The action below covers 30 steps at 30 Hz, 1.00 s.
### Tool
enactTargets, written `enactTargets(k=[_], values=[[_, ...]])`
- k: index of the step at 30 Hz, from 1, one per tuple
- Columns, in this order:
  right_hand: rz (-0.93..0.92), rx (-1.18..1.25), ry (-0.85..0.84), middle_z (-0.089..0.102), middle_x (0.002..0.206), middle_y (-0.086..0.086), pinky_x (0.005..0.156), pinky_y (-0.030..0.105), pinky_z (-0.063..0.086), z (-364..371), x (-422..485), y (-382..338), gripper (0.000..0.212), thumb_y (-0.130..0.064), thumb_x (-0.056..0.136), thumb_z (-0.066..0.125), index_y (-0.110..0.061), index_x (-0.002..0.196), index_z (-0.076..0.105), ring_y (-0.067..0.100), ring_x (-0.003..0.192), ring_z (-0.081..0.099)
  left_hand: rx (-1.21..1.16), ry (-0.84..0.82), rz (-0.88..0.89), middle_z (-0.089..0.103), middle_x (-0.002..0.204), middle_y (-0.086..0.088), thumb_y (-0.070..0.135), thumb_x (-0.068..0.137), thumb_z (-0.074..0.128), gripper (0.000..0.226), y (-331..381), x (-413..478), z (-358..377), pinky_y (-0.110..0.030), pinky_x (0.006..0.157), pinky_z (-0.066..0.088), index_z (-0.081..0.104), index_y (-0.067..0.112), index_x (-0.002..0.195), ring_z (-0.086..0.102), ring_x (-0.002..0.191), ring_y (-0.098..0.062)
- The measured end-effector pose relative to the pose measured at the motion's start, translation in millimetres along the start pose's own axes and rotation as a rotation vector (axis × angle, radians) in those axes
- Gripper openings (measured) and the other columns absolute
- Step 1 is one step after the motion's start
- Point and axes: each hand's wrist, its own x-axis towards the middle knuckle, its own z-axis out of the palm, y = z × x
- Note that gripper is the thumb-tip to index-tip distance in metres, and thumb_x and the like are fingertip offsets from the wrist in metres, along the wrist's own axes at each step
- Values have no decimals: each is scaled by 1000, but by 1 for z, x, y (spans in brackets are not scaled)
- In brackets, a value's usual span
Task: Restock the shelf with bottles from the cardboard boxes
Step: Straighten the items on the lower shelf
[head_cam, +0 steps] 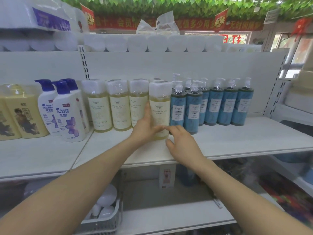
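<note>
Head view: a pale yellow bottle (160,109) is held upright on the shelf (245,138) by the left hand (144,128). Its thumb is laid up the bottle's left side and its fingers (159,128) are curled across the lower front. The right hand (183,145) is loose and spread. Its fingertips (172,128) are at the bottle's lower right, touching it or just short of it; which cannot be told. Just beyond the left thumb three matching bottles (118,106) are stood in a row. Just past the right fingertips the blue pump bottles (193,109) are ranged. The held bottle is thus placed in the gap between the two groups, slightly forward of the row.

The step in hand is judged to be the final seating. It would be done well if the base were slid back flat, not tipped, until the label is level with its neighbours. The blue bottle beside the right fingertips should not be nudged. The grip should be released only once the base is fully down and the label faced outward.
</note>
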Motion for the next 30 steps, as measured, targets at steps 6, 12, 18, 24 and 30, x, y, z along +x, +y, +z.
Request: enactTargets(k=[6,12,18,24,30], values=[[35,45,41,61,122,11,89,44,52,3,21,-2,35,-11,100,56,-18,135,57,31,108,60,-135,-18,-53,70,133,14,34,88,81,92,5,12,-20,-47,106,57,22,50,158,67,122,-13],[41,99,59,55,126,11,92,40,51,11,17,-1,40,-7,100,57,-16,139,54,30,111,58,-127,35,-31,69,137,4,47,99,70,86,28,26,-32,-53,99,60,13,47,163,68,123,-23],[65,90,27,52,134,11,95,39,50,9,15,-5,45,-10,100,58,-17,144,52,31,117,58,-139,30,-61,67,138,2,45,101,69,85,32,18,-34,-54,100,59,11,46,164,66,124,-23],[43,21,-3,50,144,9,102,41,49,-10,-7,-7,49,-16,102,59,-17,149,50,30,124,57,-167,6,-199,64,134,1,50,101,68,90,37,-11,-38,-54,87,65,4,49,165,65,120,-26],[29,-111,-14,50,149,4,101,39,52,-30,-41,-20,48,-24,104,57,-20,150,49,24,127,56,255,12,-197,51,157,-15,50,105,60,78,35,-67,-46,-47,108,51,23,20,167,55,136,-33]])
